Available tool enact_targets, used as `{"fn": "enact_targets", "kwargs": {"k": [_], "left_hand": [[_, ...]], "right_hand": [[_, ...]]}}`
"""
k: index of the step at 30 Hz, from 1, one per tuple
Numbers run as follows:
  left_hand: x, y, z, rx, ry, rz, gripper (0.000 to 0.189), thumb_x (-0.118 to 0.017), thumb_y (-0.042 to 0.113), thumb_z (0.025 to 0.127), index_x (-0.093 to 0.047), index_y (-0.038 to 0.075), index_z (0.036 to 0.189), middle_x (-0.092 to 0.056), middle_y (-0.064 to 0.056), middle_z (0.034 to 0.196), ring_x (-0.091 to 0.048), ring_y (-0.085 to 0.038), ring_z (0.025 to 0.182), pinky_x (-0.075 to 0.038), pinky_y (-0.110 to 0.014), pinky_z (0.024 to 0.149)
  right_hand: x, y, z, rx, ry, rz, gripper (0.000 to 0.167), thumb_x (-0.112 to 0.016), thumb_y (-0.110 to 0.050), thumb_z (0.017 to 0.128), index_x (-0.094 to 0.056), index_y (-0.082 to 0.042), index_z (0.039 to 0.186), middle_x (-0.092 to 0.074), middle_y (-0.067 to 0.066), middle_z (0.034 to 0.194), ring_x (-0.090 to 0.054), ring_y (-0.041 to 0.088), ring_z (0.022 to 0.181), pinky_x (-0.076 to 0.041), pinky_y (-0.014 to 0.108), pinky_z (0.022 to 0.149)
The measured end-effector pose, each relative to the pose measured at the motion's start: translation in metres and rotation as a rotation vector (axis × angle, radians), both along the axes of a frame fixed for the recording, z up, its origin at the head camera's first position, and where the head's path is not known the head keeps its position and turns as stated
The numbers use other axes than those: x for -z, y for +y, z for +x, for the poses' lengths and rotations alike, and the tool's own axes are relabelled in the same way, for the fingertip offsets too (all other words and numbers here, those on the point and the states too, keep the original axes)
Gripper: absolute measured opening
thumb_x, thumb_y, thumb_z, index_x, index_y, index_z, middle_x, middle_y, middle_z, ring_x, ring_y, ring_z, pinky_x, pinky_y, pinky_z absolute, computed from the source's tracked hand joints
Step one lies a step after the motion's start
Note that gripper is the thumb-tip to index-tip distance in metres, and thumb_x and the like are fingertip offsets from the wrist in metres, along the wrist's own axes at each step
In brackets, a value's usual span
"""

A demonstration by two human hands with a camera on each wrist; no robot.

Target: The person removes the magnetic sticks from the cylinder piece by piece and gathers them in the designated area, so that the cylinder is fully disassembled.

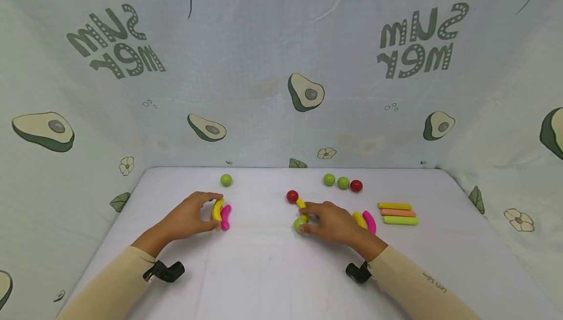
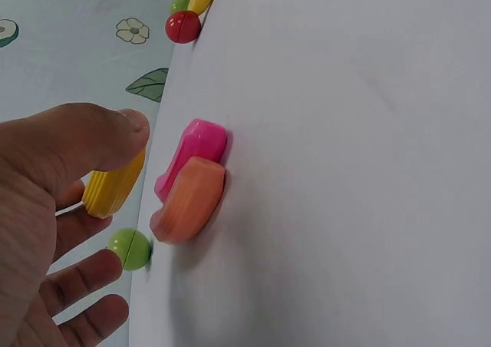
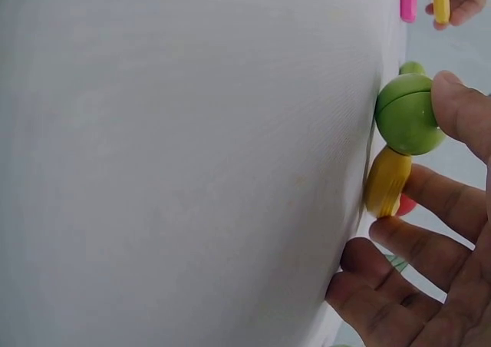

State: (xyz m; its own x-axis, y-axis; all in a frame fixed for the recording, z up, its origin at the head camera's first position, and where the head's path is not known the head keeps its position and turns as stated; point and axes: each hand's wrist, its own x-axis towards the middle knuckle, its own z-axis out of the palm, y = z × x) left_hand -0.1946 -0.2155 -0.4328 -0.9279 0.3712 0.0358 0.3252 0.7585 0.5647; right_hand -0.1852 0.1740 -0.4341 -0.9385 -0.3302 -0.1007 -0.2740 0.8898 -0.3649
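My left hand pinches a yellow curved stick between thumb and fingers. In the left wrist view that yellow stick is raised beside a pink curved stick and an orange curved stick, which lie touching on the table. Over to the right, my right hand holds a green ball and another yellow curved stick: the thumb is on the ball, and fingers touch the stick. Ball and stick meet end to end. At the stick's far end sits a red ball, partly hidden in the right wrist view.
A lone green ball lies beyond my left hand. Green balls and a red ball line the back right. Behind my right wrist lie yellow and pink curved sticks; straight sticks lie farther right. A printed cloth backs the white table.
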Motion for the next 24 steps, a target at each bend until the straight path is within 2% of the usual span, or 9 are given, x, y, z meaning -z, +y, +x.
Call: {"fn": "enact_targets", "kwargs": {"k": [8,17,24], "left_hand": [[0.003,-0.018,0.001,-0.025,0.006,-0.012,0.064,-0.088,0.018,0.081,-0.062,0.007,0.138,-0.060,-0.013,0.137,-0.053,-0.039,0.127,-0.050,-0.056,0.100],[0.009,-0.022,0.003,-0.056,-0.042,-0.014,0.063,-0.087,0.016,0.080,-0.063,0.006,0.137,-0.060,-0.017,0.136,-0.053,-0.042,0.128,-0.049,-0.057,0.101],[0.017,-0.020,0.006,-0.026,-0.036,-0.003,0.061,-0.088,0.017,0.080,-0.064,0.004,0.135,-0.060,-0.015,0.134,-0.049,-0.042,0.131,-0.042,-0.059,0.107]], "right_hand": [[0.000,-0.001,-0.001,0.000,-0.005,0.008,0.052,-0.081,-0.048,0.085,-0.071,-0.028,0.132,-0.061,-0.002,0.142,-0.058,0.027,0.124,-0.057,0.044,0.086],[-0.001,0.000,-0.001,-0.003,0.004,0.014,0.052,-0.081,-0.047,0.085,-0.071,-0.028,0.133,-0.063,-0.001,0.139,-0.059,0.026,0.123,-0.057,0.044,0.086],[0.000,0.001,-0.001,-0.006,0.005,0.021,0.052,-0.081,-0.048,0.085,-0.071,-0.028,0.132,-0.063,-0.001,0.139,-0.059,0.026,0.122,-0.056,0.043,0.086]]}}
